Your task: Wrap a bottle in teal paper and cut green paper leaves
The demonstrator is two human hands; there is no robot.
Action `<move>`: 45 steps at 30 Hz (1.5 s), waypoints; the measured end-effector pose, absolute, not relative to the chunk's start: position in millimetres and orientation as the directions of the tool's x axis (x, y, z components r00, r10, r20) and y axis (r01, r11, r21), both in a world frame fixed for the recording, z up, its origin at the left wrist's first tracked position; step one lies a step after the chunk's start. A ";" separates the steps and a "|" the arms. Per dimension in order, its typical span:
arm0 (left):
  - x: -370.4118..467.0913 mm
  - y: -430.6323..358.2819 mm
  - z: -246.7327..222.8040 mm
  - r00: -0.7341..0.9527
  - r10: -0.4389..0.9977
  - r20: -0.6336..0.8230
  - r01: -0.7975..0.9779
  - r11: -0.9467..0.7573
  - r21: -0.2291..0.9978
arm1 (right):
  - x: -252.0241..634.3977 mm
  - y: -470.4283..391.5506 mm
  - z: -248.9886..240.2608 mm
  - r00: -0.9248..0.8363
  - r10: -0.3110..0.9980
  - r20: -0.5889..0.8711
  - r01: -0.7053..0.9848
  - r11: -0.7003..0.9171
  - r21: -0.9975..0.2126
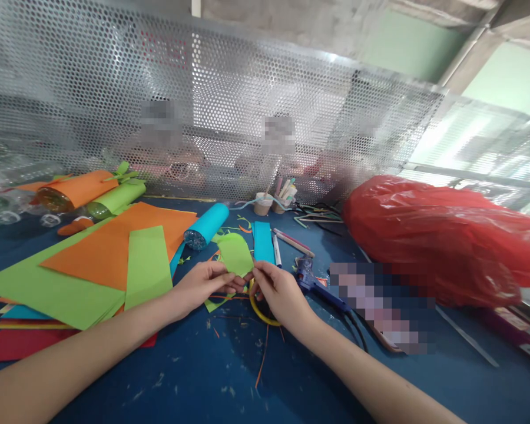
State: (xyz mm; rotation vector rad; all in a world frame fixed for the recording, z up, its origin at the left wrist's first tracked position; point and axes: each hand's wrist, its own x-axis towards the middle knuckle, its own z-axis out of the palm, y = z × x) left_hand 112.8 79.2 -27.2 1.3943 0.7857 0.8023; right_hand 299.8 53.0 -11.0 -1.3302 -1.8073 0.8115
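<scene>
A cut piece of light green paper (pixel 236 253) with a rounded top is held up over the middle of the blue table. The fingers of my left hand (pixel 212 281) pinch its lower edge. At its lower right corner, my right hand (pixel 280 291) grips it between thumb and fingers. Beneath my right hand lies a yellow ring-shaped thing (pixel 265 318), partly covered, so its kind is unclear. Just behind the green piece are a blue paper strip (pixel 264 242) and a blue paper-wrapped bottle (pixel 207 225). Thin paper scraps are scattered around my hands.
Stacked coloured paper sheets (pixel 83 288) spread across the left, with orange (pixel 82 189) and green (pixel 119 199) wrapped bottles behind. At right are a blue glue gun (pixel 320 287) with its cord, a blurred phone-like object (pixel 375 309) and a red plastic bag (pixel 433 241). A perforated metal screen (pixel 247 88) stands behind.
</scene>
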 end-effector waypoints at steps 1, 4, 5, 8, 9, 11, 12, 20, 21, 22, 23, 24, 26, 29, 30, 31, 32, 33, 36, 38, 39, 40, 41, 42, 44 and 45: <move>112.8 78.9 -26.6 0.529 0.849 -0.005 -0.025 0.022 0.999 | 300.3 54.0 -12.0 -0.182 0.964 0.196 0.494 0.262 -0.829; 113.1 77.5 -24.3 0.555 0.831 -0.015 -0.032 0.039 0.999 | 302.0 56.3 -14.4 -0.160 0.963 0.215 0.495 0.267 -0.827; 113.2 76.9 -23.5 0.563 0.826 -0.018 -0.035 0.046 0.998 | 302.4 56.6 -14.8 -0.154 0.963 0.222 0.496 0.270 -0.825; 113.5 75.3 -22.0 0.578 0.815 -0.026 -0.057 0.072 0.996 | 303.2 56.0 -13.7 -0.145 0.959 0.244 0.496 0.283 -0.821; 113.4 75.0 -21.9 0.581 0.814 -0.028 -0.069 0.084 0.994 | 303.3 55.4 -12.9 -0.142 0.958 0.251 0.495 0.288 -0.820; 113.0 75.3 -22.3 0.583 0.811 -0.034 -0.103 0.115 0.988 | 303.4 54.2 -11.2 -0.143 0.952 0.270 0.489 0.305 -0.818; 112.8 75.8 -22.7 0.585 0.810 -0.037 -0.121 0.133 0.984 | 303.4 53.8 -10.6 -0.146 0.949 0.279 0.485 0.314 -0.816; 113.0 79.9 -26.0 0.567 0.821 -0.067 -0.205 0.219 0.954 | 304.0 55.0 -13.0 -0.171 0.943 0.284 0.466 0.332 -0.820; 113.2 79.9 -26.7 0.563 0.824 -0.066 -0.209 0.219 0.953 | 304.1 55.4 -13.4 -0.173 0.944 0.283 0.461 0.331 -0.823; 113.3 80.0 -27.5 0.560 0.826 -0.064 -0.213 0.218 0.953 | 304.2 55.7 -13.7 -0.176 0.944 0.280 0.457 0.331 -0.826; 113.4 80.0 -28.3 0.556 0.829 -0.060 -0.217 0.214 0.953 | 304.3 55.9 -13.8 -0.179 0.943 0.279 0.454 0.331 -0.827; 113.5 80.0 -29.1 0.554 0.831 -0.056 -0.220 0.210 0.953 | 304.4 56.0 -13.8 -0.183 0.943 0.279 0.453 0.332 -0.827; 113.4 80.3 -30.5 0.550 0.834 -0.047 -0.227 0.203 0.953 | 304.5 56.1 -13.8 -0.186 0.942 0.279 0.454 0.334 -0.826; 113.1 81.1 -31.6 0.554 0.831 -0.039 -0.233 0.200 0.952 | 304.4 55.9 -14.0 -0.182 0.943 0.278 0.450 0.331 -0.829; 113.0 81.3 -31.8 0.558 0.829 -0.038 -0.234 0.201 0.951 | 304.3 55.9 -14.2 -0.182 0.944 0.274 0.446 0.328 -0.833; 112.9 81.6 -32.1 0.560 0.828 -0.036 -0.234 0.200 0.952 | 304.3 55.9 -14.6 -0.182 0.945 0.270 0.439 0.324 -0.838; 112.8 81.7 -32.3 0.562 0.826 -0.035 -0.232 0.199 0.952 | 304.2 55.9 -15.0 -0.182 0.946 0.267 0.430 0.321 -0.844; 112.7 81.8 -32.4 0.562 0.826 -0.034 -0.230 0.196 0.953 | 304.2 56.1 -15.4 -0.180 0.948 0.264 0.420 0.316 -0.851; 112.9 81.0 -32.0 0.553 0.833 -0.028 -0.219 0.178 0.960 | 304.1 56.1 -15.4 -0.172 0.950 0.262 0.393 0.310 -0.865; 113.1 79.9 -30.9 0.545 0.838 -0.023 -0.202 0.158 0.966 | 303.9 55.5 -13.9 -0.174 0.951 0.255 0.373 0.304 -0.877; 113.3 79.3 -30.1 0.544 0.839 -0.019 -0.191 0.145 0.971 | 303.7 54.8 -12.8 -0.173 0.953 0.250 0.359 0.297 -0.885; 113.3 78.8 -29.4 0.544 0.839 -0.012 -0.178 0.130 0.975 | 303.4 54.0 -11.8 -0.173 0.955 0.241 0.342 0.288 -0.894; 113.4 78.3 -28.9 0.546 0.838 -0.004 -0.168 0.114 0.979 | 303.1 53.1 -10.9 -0.176 0.958 0.228 0.321 0.274 -0.907; 113.5 78.1 -28.6 0.547 0.837 0.007 -0.161 0.097 0.982 | 302.8 52.2 -10.4 -0.179 0.961 0.210 0.298 0.257 -0.920; 113.6 78.1 -28.8 0.548 0.836 0.026 -0.156 0.072 0.985 | 302.2 50.7 -10.6 -0.196 0.966 0.169 0.259 0.217 -0.941; 113.7 78.4 -29.3 0.546 0.837 0.033 -0.156 0.064 0.986 | 302.1 50.2 -11.1 -0.210 0.967 0.145 0.242 0.195 -0.951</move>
